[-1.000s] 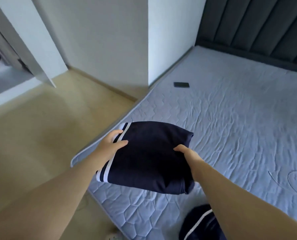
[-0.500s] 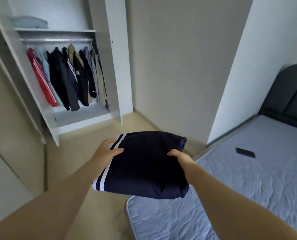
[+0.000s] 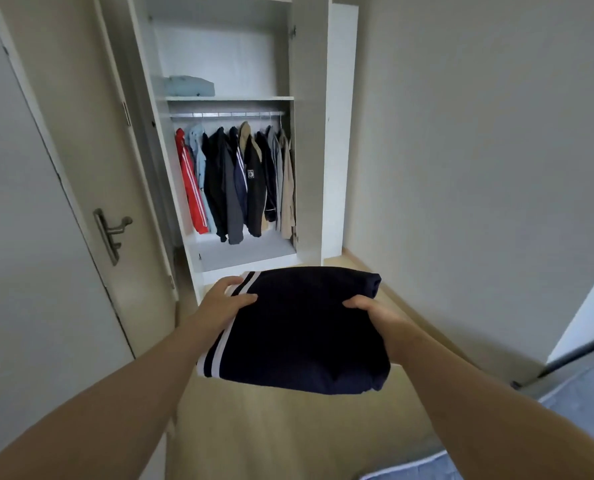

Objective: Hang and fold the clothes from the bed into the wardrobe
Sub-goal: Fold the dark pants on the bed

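Pale walls and a light wood floor [image 3: 271, 434] surround you, and straight ahead stands the open wardrobe [image 3: 311, 133]. Your left hand [image 3: 224, 301] grips the folded navy garment [image 3: 306, 330] at its left edge, thumb lying on top beside the two white stripes and the fingers tucked underneath. Your right hand [image 3: 371, 311] clamps the opposite edge, fingers curled over the cloth. Between both hands the garment is held flat in the air above the floor, in front of the wardrobe and clear of its shelves. Beyond it, the wardrobe's lower compartment holds a row of hanging clothes [image 3: 236, 181] on a metal rail [image 3: 226, 114]: a red jacket with white stripes at the left end, light blue next to it, dark jackets in the middle, grey and beige at the right. Above the rail a white shelf [image 3: 229, 98] carries one folded light blue item [image 3: 190, 86] at its left end. To your left is a room door [image 3: 29, 237] with a metal lever handle [image 3: 112, 233]. At the lower right edge a corner of the bed [image 3: 582, 403] with its grey-blue cover shows.
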A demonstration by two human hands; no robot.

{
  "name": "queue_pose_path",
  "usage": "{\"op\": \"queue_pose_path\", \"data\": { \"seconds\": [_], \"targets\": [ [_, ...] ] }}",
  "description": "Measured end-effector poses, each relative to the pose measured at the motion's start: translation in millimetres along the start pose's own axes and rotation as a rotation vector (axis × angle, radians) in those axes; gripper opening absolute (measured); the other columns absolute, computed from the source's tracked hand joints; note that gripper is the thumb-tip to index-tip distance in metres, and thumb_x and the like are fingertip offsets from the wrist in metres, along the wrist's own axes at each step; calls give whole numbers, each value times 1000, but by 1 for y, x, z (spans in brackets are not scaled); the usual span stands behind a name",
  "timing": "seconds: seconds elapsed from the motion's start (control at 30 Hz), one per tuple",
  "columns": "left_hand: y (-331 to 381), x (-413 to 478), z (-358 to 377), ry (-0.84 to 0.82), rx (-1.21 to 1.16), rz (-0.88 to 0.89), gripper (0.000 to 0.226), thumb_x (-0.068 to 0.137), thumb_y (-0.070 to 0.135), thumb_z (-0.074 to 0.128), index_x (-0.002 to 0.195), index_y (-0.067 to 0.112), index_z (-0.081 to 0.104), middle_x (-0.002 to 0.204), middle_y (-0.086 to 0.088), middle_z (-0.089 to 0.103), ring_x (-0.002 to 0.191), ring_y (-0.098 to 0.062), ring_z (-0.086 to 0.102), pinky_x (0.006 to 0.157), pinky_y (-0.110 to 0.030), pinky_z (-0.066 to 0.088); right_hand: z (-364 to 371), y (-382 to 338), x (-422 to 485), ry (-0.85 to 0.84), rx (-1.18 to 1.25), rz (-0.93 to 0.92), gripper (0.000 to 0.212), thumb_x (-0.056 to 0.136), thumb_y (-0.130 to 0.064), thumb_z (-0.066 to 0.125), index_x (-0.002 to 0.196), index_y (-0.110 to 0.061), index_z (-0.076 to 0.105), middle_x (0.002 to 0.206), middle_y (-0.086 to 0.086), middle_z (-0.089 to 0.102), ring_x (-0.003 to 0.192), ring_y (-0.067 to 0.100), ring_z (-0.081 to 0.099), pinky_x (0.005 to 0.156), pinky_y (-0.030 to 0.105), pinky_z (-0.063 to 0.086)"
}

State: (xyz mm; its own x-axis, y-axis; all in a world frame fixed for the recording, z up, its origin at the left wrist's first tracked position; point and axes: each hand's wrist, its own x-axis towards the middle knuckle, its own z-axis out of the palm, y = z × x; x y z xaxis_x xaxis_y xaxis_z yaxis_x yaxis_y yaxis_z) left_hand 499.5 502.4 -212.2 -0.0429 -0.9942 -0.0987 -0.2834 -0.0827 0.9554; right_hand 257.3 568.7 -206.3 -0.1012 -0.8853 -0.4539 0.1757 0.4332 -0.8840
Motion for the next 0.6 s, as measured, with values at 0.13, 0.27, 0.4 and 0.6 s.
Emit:
{"op": "queue_pose_path", "data": {
  "seconds": [0.13, 0.27, 0.4, 0.6],
  "targets": [
    [5, 43, -33, 35, -15, -22, 40, 85, 26, 66, 121, 25, 49, 108, -3, 53, 85, -18, 59, 71, -29, 48, 34, -32, 44, -58, -42, 3, 32, 84, -25, 62, 111, -9, 61, 99, 15, 68, 92, 32, 63, 79, 39, 50],
    [10, 88, -52, 89, -45, -22, 41, 86, 23, 65, 123, 22, 49, 111, -6, 54, 85, -19, 59, 67, -26, 47, 60, -61, 92, -83, -79, 11, 34, 83, -27, 62, 111, -9, 61, 99, 14, 68, 92, 33, 63, 79, 40, 50],
    [19, 159, -69, 151, -22, 15, 44, 85, 24, 65, 126, 22, 49, 119, -7, 53, 98, -24, 59, 78, -29, 47, 83, -96, 156, -150, -78, -9, 25, 86, -25, 58, 103, -7, 62, 89, 14, 67, 81, 30, 63, 68, 37, 50],
    [57, 291, -77, 174, -35, 58, 40, 86, 23, 64, 124, 23, 49, 120, -4, 52, 93, -17, 57, 71, -25, 45, 101, -181, 263, -193, -90, -64, 17, 88, -23, 55, 92, -6, 60, 77, 12, 66, 74, 28, 61, 64, 36, 48]
  ]
}}
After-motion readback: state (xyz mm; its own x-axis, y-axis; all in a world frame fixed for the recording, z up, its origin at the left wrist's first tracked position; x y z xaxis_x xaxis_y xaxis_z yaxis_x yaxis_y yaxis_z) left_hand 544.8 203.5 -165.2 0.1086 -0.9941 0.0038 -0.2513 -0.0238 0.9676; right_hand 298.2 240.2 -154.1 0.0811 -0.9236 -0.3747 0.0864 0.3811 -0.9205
